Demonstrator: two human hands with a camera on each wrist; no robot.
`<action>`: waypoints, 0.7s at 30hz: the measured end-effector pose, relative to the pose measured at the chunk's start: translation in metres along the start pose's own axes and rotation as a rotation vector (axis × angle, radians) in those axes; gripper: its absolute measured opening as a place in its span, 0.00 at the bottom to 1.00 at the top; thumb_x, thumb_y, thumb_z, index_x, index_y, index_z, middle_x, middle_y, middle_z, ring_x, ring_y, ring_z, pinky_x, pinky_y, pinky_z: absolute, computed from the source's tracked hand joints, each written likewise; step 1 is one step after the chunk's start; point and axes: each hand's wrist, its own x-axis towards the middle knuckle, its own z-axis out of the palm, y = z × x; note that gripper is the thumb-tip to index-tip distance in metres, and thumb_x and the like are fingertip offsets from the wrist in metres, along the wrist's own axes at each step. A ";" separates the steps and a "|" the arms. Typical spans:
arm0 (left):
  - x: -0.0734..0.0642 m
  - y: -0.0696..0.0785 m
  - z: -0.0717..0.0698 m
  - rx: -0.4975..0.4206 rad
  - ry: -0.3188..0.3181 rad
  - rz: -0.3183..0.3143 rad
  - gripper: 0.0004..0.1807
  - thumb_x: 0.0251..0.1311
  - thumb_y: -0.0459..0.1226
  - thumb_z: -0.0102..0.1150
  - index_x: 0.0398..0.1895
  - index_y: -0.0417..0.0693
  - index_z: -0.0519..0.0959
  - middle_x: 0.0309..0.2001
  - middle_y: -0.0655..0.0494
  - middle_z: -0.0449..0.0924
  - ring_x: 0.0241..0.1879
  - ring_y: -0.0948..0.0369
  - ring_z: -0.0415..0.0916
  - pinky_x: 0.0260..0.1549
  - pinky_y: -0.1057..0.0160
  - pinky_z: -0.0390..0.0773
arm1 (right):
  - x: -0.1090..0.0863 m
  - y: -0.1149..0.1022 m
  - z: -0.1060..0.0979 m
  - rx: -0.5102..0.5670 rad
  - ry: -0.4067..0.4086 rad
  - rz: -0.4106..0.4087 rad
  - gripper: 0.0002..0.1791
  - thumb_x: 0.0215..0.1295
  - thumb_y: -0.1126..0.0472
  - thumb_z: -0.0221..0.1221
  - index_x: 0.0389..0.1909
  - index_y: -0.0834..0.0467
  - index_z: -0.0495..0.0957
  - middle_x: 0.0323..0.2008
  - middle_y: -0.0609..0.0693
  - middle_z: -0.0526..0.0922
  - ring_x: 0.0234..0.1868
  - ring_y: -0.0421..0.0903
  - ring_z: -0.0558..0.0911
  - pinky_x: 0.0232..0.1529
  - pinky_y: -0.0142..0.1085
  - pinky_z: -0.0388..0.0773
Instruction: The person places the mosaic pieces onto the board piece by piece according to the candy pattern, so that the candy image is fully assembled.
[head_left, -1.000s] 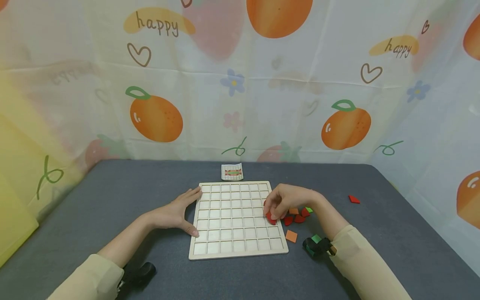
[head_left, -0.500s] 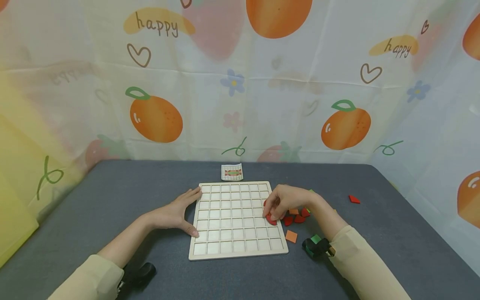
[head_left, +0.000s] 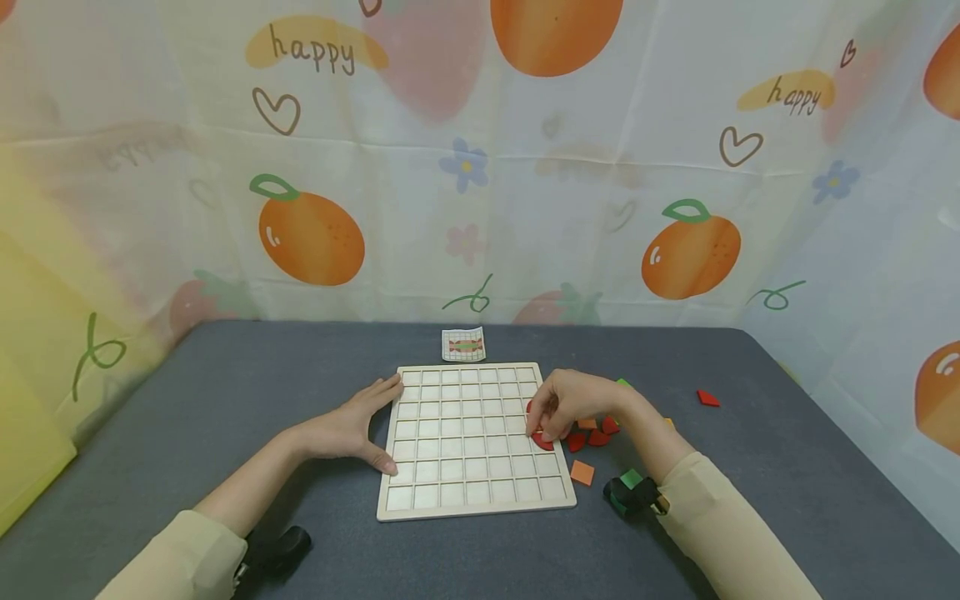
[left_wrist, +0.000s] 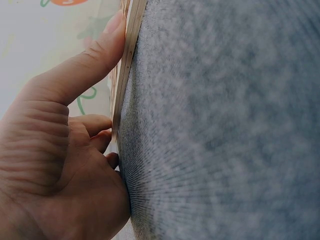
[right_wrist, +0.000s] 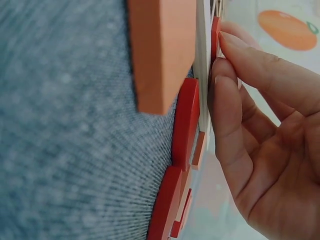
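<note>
Gridded board (head_left: 477,469): left hand (head_left: 341,427), splayed, touching nine o'clock edge. Red piece (head_left: 543,444), three o'clock: pinched by right hand (head_left: 573,400); could slip if pinch loosens.

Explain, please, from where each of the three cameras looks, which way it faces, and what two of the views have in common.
Head: worn on the head, facing forward and down at the grid board; both forearms, the left hand and the right hand show.
Left wrist: worn on that wrist, facing the board's edge, low over the table; only the left hand shows.
Right wrist: worn on that wrist, facing the fingertips and an orange piece; only the right hand shows.
Shared: head and right wrist both show the right hand at a red piece.
</note>
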 end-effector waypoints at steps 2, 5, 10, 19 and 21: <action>0.000 0.000 0.000 -0.002 -0.001 0.002 0.68 0.41 0.52 0.79 0.78 0.34 0.46 0.81 0.38 0.35 0.78 0.34 0.28 0.68 0.25 0.41 | 0.000 0.000 0.000 0.004 -0.001 -0.001 0.11 0.56 0.74 0.62 0.41 0.69 0.85 0.27 0.67 0.84 0.22 0.37 0.78 0.31 0.32 0.78; 0.000 0.000 0.000 -0.004 0.000 0.002 0.68 0.41 0.52 0.79 0.78 0.34 0.46 0.81 0.38 0.35 0.78 0.34 0.28 0.68 0.25 0.41 | 0.000 -0.001 0.000 0.006 0.000 0.001 0.11 0.56 0.74 0.61 0.41 0.69 0.85 0.26 0.64 0.85 0.22 0.37 0.78 0.31 0.32 0.78; 0.000 0.000 0.000 -0.001 0.003 -0.002 0.68 0.40 0.53 0.79 0.78 0.35 0.46 0.81 0.38 0.35 0.78 0.34 0.28 0.68 0.25 0.40 | -0.001 -0.002 0.000 -0.012 0.020 0.011 0.11 0.58 0.73 0.61 0.41 0.67 0.86 0.28 0.58 0.87 0.24 0.38 0.79 0.33 0.33 0.80; 0.001 -0.002 0.001 0.005 0.005 0.008 0.68 0.40 0.53 0.79 0.78 0.35 0.46 0.81 0.38 0.35 0.78 0.34 0.28 0.69 0.26 0.41 | -0.009 -0.007 -0.012 -0.056 0.148 0.083 0.13 0.62 0.65 0.64 0.47 0.59 0.85 0.37 0.59 0.87 0.33 0.43 0.83 0.39 0.38 0.82; 0.001 -0.002 0.001 0.003 0.005 0.006 0.68 0.40 0.53 0.79 0.78 0.35 0.46 0.81 0.38 0.35 0.78 0.34 0.28 0.69 0.26 0.40 | -0.012 -0.007 -0.015 -0.071 0.169 0.100 0.13 0.62 0.64 0.64 0.48 0.57 0.85 0.39 0.58 0.87 0.34 0.43 0.82 0.39 0.39 0.80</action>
